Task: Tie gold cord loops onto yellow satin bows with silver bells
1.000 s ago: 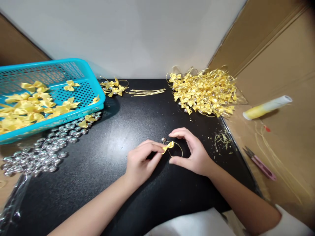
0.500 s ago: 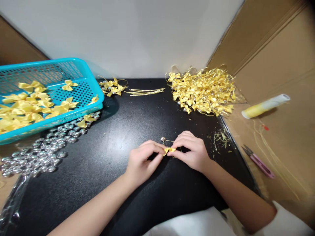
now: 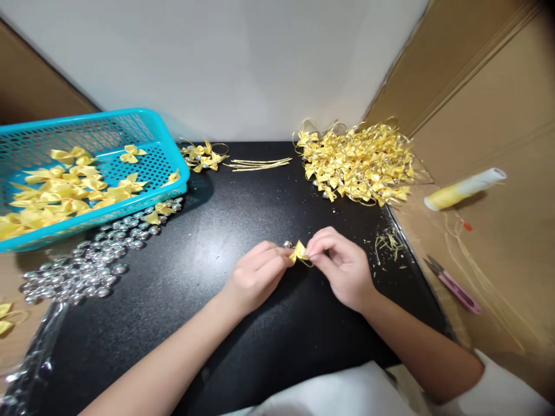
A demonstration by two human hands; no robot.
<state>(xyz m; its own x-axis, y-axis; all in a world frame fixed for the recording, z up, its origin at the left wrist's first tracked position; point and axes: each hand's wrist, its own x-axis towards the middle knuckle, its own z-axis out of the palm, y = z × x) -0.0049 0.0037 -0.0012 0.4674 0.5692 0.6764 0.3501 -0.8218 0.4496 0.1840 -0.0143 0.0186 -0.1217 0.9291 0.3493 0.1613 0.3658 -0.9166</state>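
Note:
Between my hands, over the black table (image 3: 208, 323), is a small yellow ribbon bow (image 3: 299, 252). My left hand (image 3: 260, 274) pinches its left side with closed fingers. My right hand (image 3: 342, 266) pinches at its right edge, thumb against forefinger. A thin gold cord loops just under the bow near the right fingertips. One silver bell (image 3: 287, 244) shows just behind the left fingertips. How the cord runs inside the fingers is hidden.
A blue basket (image 3: 167, 151) of yellow bows stands at left, silver bells (image 3: 87, 271) before it. Gold cords (image 3: 260, 164) lie at the back, beside a heap of finished-looking bows (image 3: 355, 162). Pink snips (image 3: 459, 292) and a yellow-white tube (image 3: 466, 189) are at right.
The bow has turned more upright and shows more of its face. My left fingers have closed up around its left side. The view has shifted slightly, showing more at the left.

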